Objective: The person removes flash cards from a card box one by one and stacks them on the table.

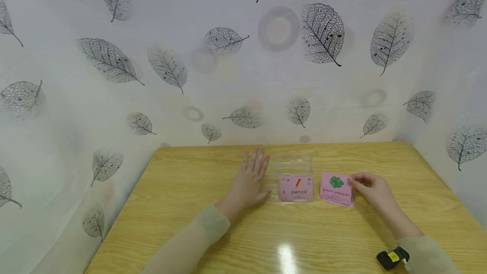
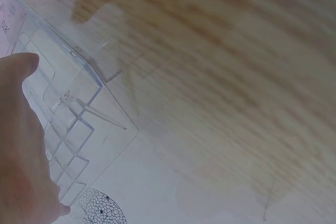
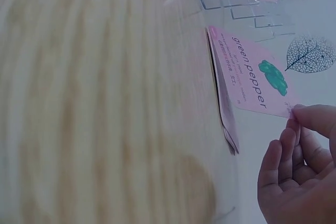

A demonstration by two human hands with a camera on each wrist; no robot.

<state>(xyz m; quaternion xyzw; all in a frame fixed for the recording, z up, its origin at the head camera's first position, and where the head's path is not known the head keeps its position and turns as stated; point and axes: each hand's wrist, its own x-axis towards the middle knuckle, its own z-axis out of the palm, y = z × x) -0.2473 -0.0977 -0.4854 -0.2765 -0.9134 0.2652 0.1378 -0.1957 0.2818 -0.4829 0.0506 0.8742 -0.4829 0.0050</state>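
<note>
My right hand (image 1: 372, 187) pinches the corner of a pink flashcard (image 3: 257, 74) between thumb and index finger. It reads "green pepper" above a picture of a green pepper. Beneath it lies a small stack of pink cards (image 1: 336, 200), and its near edge shows in the right wrist view. To the left stands a clear plastic organizer (image 2: 73, 93) with stepped compartments. A pink "pencil" card (image 1: 298, 193) is in its front right part. My left hand (image 1: 249, 181) rests with extended fingers on the organizer's left side.
The wooden table (image 1: 182, 193) meets a leaf-patterned sheet (image 1: 171, 109) at its back and sides. A black device with a yellow label (image 1: 393, 257) sits at my right wrist.
</note>
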